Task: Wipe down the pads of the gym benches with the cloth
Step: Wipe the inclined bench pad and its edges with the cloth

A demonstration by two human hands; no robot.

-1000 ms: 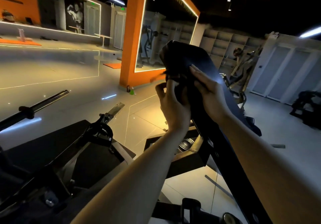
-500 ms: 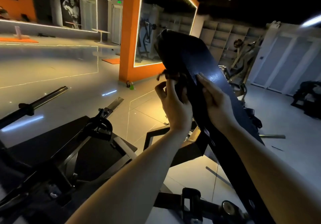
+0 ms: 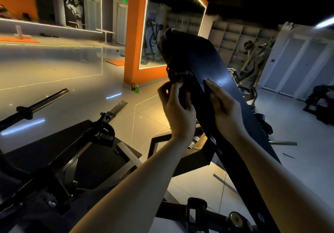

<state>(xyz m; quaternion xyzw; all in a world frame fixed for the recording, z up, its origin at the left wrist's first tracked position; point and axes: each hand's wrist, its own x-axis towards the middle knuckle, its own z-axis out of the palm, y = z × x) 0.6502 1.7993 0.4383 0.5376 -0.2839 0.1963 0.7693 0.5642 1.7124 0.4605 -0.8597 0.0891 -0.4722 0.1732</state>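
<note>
Barbell (image 3: 34,106) lies left of the pad (image 3: 213,73). I see my left hand (image 3: 178,113) pinching the cloth (image 3: 178,77); my right hand's (image 3: 226,113) straight fingers press the pad.

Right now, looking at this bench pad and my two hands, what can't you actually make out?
Head view only:
- The dark cloth: bunched in shadow against the inclined black textured bench pad, its colour and extent unclear.
- Left hand: seen from behind, so the fingers pinching the cloth are mostly hidden.
- Right hand: it lies on the pad's side edge; palm contact is hidden.
- The pad's lower end: covered by the right forearm.
- Dirt or wetness on the pad: lighting too dim.
</note>
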